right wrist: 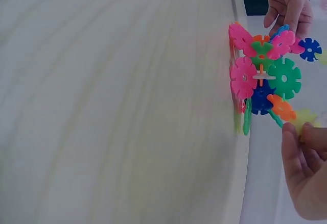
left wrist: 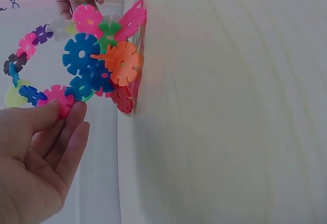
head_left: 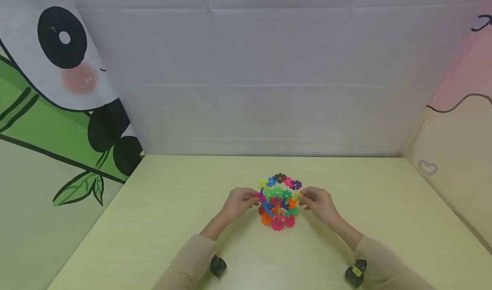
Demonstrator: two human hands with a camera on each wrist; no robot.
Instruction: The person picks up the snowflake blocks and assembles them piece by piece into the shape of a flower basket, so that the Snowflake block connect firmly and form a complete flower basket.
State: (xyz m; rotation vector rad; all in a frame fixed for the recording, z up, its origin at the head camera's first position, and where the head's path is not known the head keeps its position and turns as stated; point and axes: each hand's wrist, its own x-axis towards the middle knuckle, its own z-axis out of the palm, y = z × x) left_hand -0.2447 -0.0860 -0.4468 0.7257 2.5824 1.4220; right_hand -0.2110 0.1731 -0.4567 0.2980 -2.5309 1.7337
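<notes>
A basket-like build of colourful notched snowflake discs (head_left: 277, 204) stands on the table, with a looped chain of discs (head_left: 280, 177) arching at its far side. My left hand (head_left: 239, 203) is at its left and pinches a pink disc (left wrist: 57, 98) between thumb and fingers. On the other side my right hand (head_left: 320, 203) pinches a pale yellow disc (right wrist: 303, 118) near the loop's end. Blue, orange and red discs face the left wrist view; pink, green and dark blue ones face the right wrist view. The inside is partly hidden by overlapping discs.
The pale wooden table (head_left: 153, 221) extends around the build. A plain light cloth wall (head_left: 250, 76) closes off the back. Printed panels flank both sides, a panda drawing (head_left: 61, 38) on the left. Black devices (head_left: 218, 266) sit at both wrists.
</notes>
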